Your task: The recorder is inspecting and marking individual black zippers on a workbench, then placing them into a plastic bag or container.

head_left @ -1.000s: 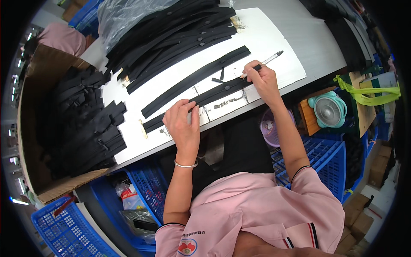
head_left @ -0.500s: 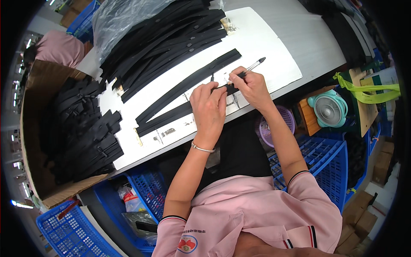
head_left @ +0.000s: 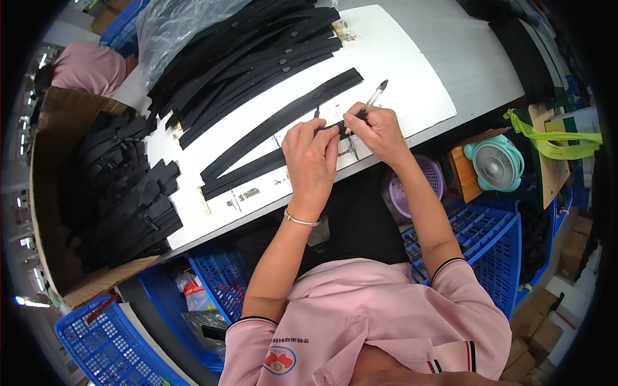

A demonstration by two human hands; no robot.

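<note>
A clear-barrelled pen (head_left: 376,95) with a dark end is gripped in my right hand (head_left: 381,134), its writing tip hidden by my fingers. They rest over the right part of a black fabric strip (head_left: 248,173) lying on the white board (head_left: 412,80). My left hand (head_left: 310,157) is closed on this strip beside the right hand, fingertips and thumb bent down onto it. A small dark piece sticks up by the left fingertips; its kind is unclear. Just beyond lies another black strip (head_left: 283,122), touching neither palm.
Many black strips (head_left: 257,58) are heaped at the back beside clear plastic (head_left: 167,38). A cardboard box (head_left: 48,148) of black strapped pieces stands at left. Blue baskets (head_left: 492,257), a purple basket (head_left: 421,186) and a turquoise fan (head_left: 496,164) are below and right. Another person (head_left: 87,71) sits far left.
The pen's upper end has tilted slightly to the left and toward me. Both hands stay at the same strip, with the left shifted a little left.
</note>
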